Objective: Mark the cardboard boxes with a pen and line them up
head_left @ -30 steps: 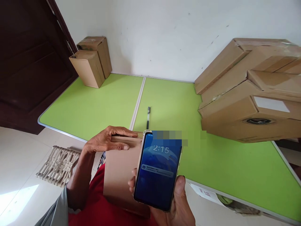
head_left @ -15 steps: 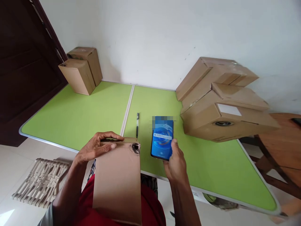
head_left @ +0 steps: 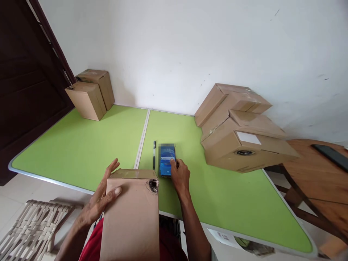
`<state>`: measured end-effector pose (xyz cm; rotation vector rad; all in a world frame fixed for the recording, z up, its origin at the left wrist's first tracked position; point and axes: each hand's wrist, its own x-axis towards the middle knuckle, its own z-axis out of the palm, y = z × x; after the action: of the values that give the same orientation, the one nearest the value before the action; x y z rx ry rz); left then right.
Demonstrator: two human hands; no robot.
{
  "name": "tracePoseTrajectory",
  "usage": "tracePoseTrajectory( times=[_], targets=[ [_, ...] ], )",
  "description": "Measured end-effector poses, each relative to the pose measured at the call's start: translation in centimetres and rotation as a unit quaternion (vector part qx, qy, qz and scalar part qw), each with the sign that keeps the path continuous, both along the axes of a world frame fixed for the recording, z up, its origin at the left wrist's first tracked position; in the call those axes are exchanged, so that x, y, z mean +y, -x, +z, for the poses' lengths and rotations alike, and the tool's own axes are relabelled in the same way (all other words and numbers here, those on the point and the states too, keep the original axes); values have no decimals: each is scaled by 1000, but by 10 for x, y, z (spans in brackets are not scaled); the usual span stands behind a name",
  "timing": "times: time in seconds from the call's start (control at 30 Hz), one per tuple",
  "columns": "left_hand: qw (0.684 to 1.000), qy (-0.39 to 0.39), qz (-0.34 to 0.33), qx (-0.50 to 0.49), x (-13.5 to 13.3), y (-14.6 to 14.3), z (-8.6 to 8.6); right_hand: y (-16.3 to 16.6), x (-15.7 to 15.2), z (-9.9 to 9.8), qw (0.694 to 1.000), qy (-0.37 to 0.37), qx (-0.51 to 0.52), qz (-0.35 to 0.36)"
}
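A cardboard box (head_left: 130, 217) with a dark, torn hole at its upper right corner is upright against my body at the table's near edge. My left hand (head_left: 104, 195) holds it by the upper left side, thumb across the face and fingers stretched past the edge. My right hand (head_left: 181, 177) grips the lower right of a smartphone (head_left: 166, 166), thumb over its lit blue screen. The phone is low over the green table, or lying on it; I cannot tell which. Just left of it lies a black-and-clear pen (head_left: 154, 156), its near end close to the box's top.
The green folding table (head_left: 108, 145) has a pale centre seam. Two boxes (head_left: 87, 99) stand at the far left, and larger cardboard boxes (head_left: 244, 137) at the right. A wooden table (head_left: 312, 166) is beyond the right edge, a woven stool (head_left: 35, 224) at lower left.
My right hand has carried the phone left and farther forward, beside the pen. My left fingers have come off the box's top edge to its left side. The view has shifted somewhat.
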<state>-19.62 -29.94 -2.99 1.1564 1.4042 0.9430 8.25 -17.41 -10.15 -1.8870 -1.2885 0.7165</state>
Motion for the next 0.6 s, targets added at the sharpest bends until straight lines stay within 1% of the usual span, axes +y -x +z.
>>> tracePoseTrajectory(
  times=[0.13, 0.2, 0.3, 0.37, 0.43, 0.47, 0.53, 0.6],
  targets=[
    [994, 92, 10, -64, -20, 4, -6, 4, -6, 5, 998, 21, -62, 15],
    [990, 120, 7, -75, -27, 7, -8, 5, -9, 5, 996, 29, -78, 18],
    [990, 126, 9, -67, -33, 8, -9, 5, -14, 8, 996, 30, -82, 22],
    [988, 120, 13, -92, -34, 4, -7, 2, -20, 13, 997, 23, -69, 26],
    [986, 108, 17, -129, -33, -2, -3, -5, -33, 21, 998, 7, -46, 33],
    [985, 99, 17, -141, -32, -6, 1, -9, -44, 25, 999, 2, -22, 45],
    [985, 72, 7, -156, -28, -14, 10, -20, -74, 32, 994, 8, 74, 81],
    [987, 31, -20, -154, -20, -27, 20, -32, -114, 36, 969, 22, 219, 116]
  ],
)
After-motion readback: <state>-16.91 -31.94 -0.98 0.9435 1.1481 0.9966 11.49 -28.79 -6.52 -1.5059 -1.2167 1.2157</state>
